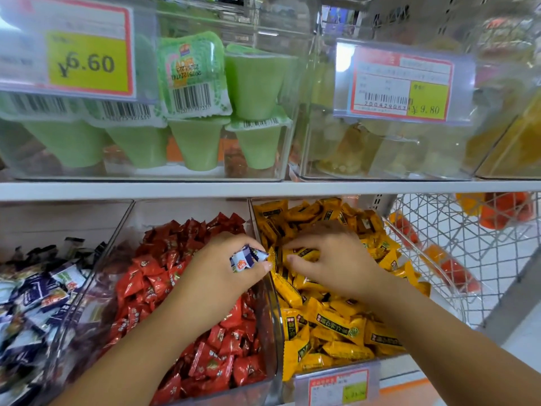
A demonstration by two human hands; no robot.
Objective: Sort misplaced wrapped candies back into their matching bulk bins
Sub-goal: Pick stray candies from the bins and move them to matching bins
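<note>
**Left hand holds a stray blue-and-white candy; right hand digs in the yellow bin**

Left hand [225, 266] pinches a blue-and-white wrapped candy [248, 257] between thumb and curled fingers. Grip is tight, and the wrapper is bunched and sticks out toward the right. Could be more than one piece in the pinch, can't tell. The grip sits over the clear wall between the red bin [272, 332] and the yellow bin [448, 288].

Right hand [339, 259] is just right of that grip, down in the yellow candies [330, 320]. Its fingers are bent and spread on the pile. Thumb and forefinger sit either side of one yellow piece, but whether they actually clamp it is unclear.

Red candies [222, 361] lie below and left of the grip. The matching pile of blue-and-white candies [35, 294] is well left of the grip, one bin past the red, in the far-left bin [117, 227].

Step, as I judge it: strays are being picked out of the yellow bin. One is in hand and not yet returned, and the right hand is probably searching for more.

Next move likely calls for carrying the left hand leftward across the whole red bin. The pinch must hold so nothing drops into the red. Release over the blue-and-white pile. The right hand needs to part the yellow wrappers to expose any odd colour. No other stray is plainly visible there.
</note>
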